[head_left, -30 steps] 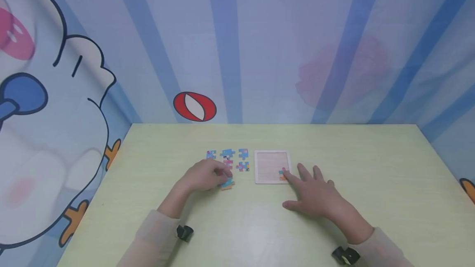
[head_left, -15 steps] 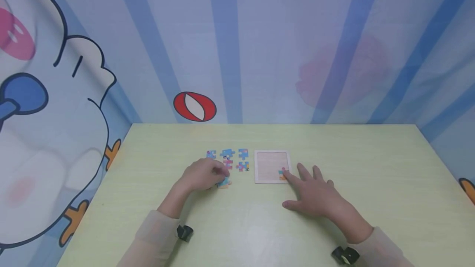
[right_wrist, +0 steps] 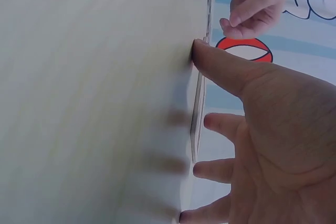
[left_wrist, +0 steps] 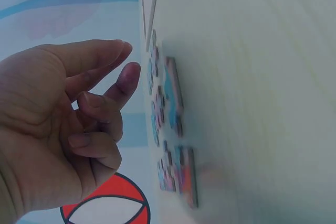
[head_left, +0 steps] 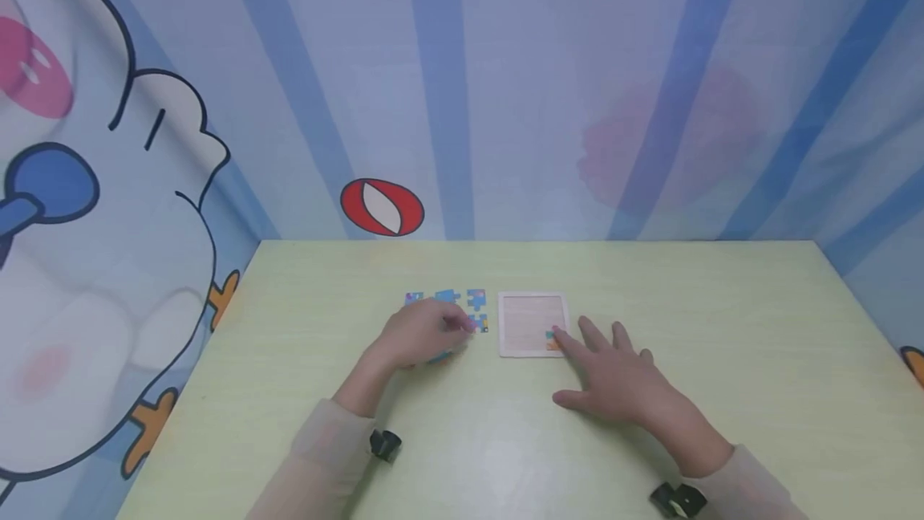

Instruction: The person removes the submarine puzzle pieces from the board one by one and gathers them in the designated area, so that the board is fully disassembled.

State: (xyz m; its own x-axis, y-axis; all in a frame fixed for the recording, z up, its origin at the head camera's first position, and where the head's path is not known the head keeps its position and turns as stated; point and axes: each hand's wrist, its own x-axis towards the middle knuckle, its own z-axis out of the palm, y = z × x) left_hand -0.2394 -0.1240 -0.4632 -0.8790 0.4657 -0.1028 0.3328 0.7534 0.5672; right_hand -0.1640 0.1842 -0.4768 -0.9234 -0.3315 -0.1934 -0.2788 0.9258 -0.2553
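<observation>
My left hand (head_left: 426, 331) hovers over the loose jigsaw pieces, its fingers loosely bent. In the left wrist view nothing shows between thumb and fingertips, and a blue jigsaw piece (left_wrist: 173, 95) lies on the table below them. A blue piece with a knob (head_left: 476, 299) and a colourful one (head_left: 480, 322) lie just beyond the hand; others are partly hidden under it. My right hand (head_left: 617, 379) is spread, the index fingertip on a small blue and orange piece (head_left: 553, 341) in the lower right corner of the square wooden puzzle frame (head_left: 534, 294).
The pale yellow table (head_left: 686, 287) ends at a blue striped backdrop (head_left: 527, 103) with cartoon figures. Two more blue pieces lie at the back of the group, one of them a wide piece (head_left: 447, 295). In the left wrist view an orange-edged piece (left_wrist: 187, 177) lies nearest the camera.
My left hand was at the near blue piece, which shifted slightly left and straightened. The hand has since left it and moved right and away from me. The right hand stays in place.
</observation>
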